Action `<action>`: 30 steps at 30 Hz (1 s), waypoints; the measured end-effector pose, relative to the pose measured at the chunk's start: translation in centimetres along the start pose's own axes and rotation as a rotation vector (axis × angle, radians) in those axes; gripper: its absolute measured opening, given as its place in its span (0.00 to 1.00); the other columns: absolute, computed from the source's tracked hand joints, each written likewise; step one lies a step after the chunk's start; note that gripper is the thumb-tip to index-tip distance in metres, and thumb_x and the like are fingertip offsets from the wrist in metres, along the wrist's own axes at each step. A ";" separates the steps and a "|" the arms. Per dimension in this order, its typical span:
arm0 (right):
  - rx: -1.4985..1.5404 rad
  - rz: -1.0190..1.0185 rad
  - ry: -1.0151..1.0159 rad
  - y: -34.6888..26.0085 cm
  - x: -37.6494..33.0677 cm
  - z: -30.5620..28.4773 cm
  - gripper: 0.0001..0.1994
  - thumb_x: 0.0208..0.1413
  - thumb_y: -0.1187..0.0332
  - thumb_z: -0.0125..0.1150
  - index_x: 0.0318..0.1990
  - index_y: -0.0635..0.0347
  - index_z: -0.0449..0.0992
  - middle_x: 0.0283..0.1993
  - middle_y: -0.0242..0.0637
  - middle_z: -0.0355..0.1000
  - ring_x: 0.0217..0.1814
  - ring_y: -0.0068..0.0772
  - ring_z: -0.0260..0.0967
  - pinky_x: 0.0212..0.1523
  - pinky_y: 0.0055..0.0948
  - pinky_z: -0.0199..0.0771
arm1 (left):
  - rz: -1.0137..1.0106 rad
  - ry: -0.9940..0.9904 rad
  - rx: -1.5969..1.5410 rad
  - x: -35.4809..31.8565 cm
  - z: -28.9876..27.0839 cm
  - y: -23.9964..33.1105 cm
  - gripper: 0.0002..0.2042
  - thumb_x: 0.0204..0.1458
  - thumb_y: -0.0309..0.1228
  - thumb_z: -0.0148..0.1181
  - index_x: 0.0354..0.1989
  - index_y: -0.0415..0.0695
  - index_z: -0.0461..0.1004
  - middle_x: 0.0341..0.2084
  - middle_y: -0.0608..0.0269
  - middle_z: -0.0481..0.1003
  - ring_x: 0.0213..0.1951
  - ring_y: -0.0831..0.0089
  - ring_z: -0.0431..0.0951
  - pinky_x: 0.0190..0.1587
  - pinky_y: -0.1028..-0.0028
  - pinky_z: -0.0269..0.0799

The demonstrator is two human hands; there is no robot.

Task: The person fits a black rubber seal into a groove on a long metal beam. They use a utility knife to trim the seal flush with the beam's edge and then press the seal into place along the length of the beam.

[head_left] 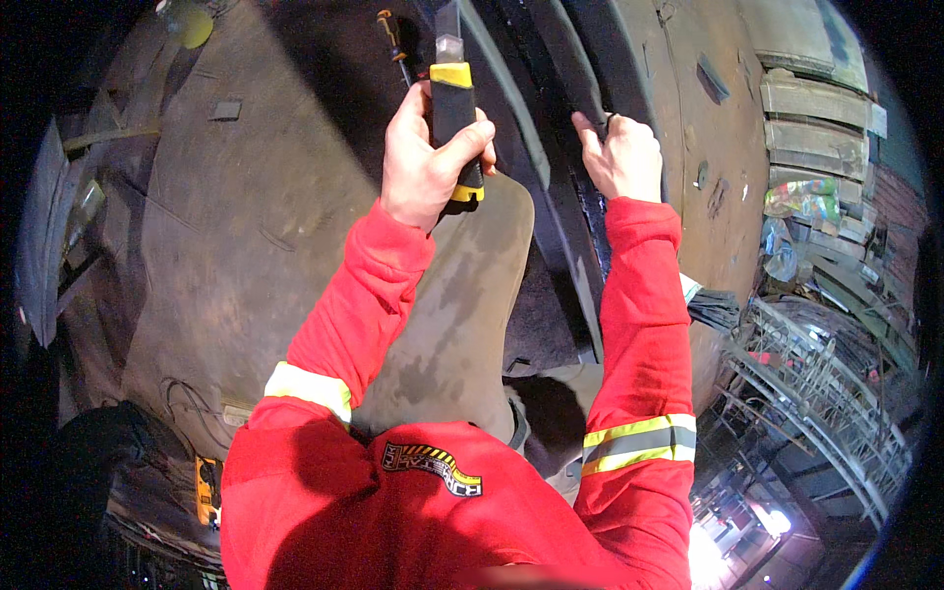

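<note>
My left hand (423,157) is closed around a yellow and black utility knife (453,123), thumb across its handle, its blade end pointing away from me. Just beyond that hand is a screwdriver (390,34) with an orange and black handle; the lower end of its shaft disappears near my fingers. To the right, my right hand (627,157) is closed on a long dark strip (570,54), its fingertips partly hidden. Other dark strips (506,88) run lengthwise between my two hands.
A brown, stained sheet surface (256,206) spreads out at the left. Grey slats (814,138) are stacked at the far right, near a metal rack (826,393). A bright light (710,556) glares at the lower right. An orange device (206,490) sits at the lower left.
</note>
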State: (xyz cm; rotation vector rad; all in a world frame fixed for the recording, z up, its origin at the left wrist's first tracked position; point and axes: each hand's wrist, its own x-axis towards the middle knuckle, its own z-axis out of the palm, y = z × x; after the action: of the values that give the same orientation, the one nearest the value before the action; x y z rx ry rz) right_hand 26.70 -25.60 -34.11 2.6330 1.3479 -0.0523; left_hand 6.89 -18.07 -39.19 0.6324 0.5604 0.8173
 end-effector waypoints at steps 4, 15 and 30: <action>0.388 -0.214 0.057 1.9 -0.9 -0.6 0.16 0.55 0.57 0.60 0.34 0.63 0.79 0.28 0.53 0.75 0.32 0.54 0.76 0.36 0.46 0.76 | -0.030 -0.013 0.046 0.1 0.0 -0.8 0.14 0.53 0.22 0.60 0.45 0.40 0.62 0.29 0.60 0.71 0.26 0.73 0.75 0.28 0.71 0.75; 0.199 -0.228 0.094 1.3 -0.9 -0.4 0.16 0.55 0.58 0.59 0.24 0.63 0.76 0.19 0.52 0.69 0.24 0.51 0.72 0.27 0.41 0.71 | -0.052 -0.004 0.065 0.9 1.0 -2.0 0.13 0.52 0.20 0.60 0.42 0.38 0.63 0.28 0.62 0.72 0.24 0.76 0.75 0.28 0.74 0.76; 0.429 -0.099 0.365 -0.1 -2.4 2.3 0.09 0.47 0.64 0.66 0.31 0.60 0.79 0.32 0.43 0.77 0.34 0.45 0.74 0.37 0.41 0.73 | -0.040 -0.022 0.121 0.8 0.6 -3.1 0.14 0.52 0.22 0.59 0.44 0.40 0.62 0.30 0.59 0.71 0.25 0.72 0.74 0.27 0.70 0.74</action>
State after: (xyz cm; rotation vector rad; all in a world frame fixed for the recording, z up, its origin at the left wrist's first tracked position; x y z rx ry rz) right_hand 25.31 -27.93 -36.15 3.0354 1.7521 0.1505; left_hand 9.22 -19.25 -41.09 0.7382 0.6043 0.7417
